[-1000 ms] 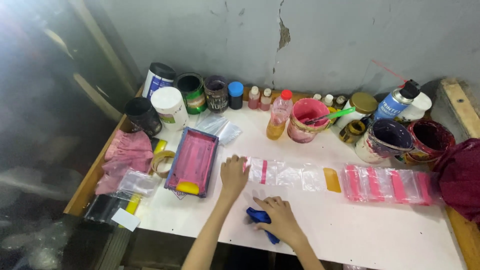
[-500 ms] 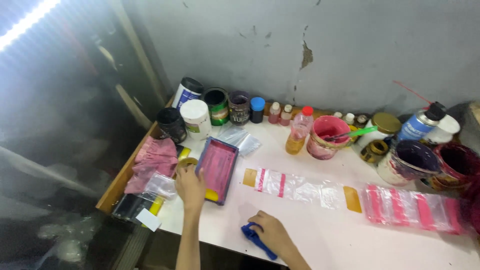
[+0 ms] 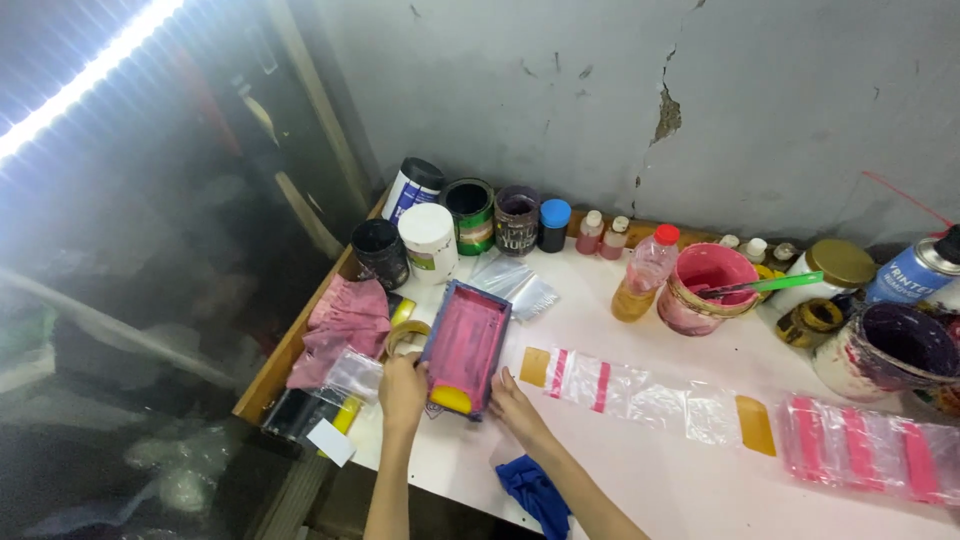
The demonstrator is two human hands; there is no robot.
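Observation:
A small rectangular frame with a pink-stained screen (image 3: 467,346) lies on the white table (image 3: 640,470). A yellow-handled tool (image 3: 452,398) rests in its near end. My left hand (image 3: 402,391) grips the frame's near left corner. My right hand (image 3: 513,406) touches its near right edge, fingers bent against it. A blue cloth (image 3: 535,493) lies on the table by my right forearm. To the right, a clear plastic strip with pink bars (image 3: 640,398) is taped flat with tan tape at both ends.
Paint cans and jars (image 3: 470,215) line the wall, with a pink paint tub (image 3: 706,288) holding a green stick. A pink rag (image 3: 343,317) and a tape roll (image 3: 405,337) sit left of the frame. Pink-striped bags (image 3: 868,446) lie far right.
My right hand let go of the blue cloth and came up to the frame's near right edge. My left hand stays on the frame. The view has swung left and closer.

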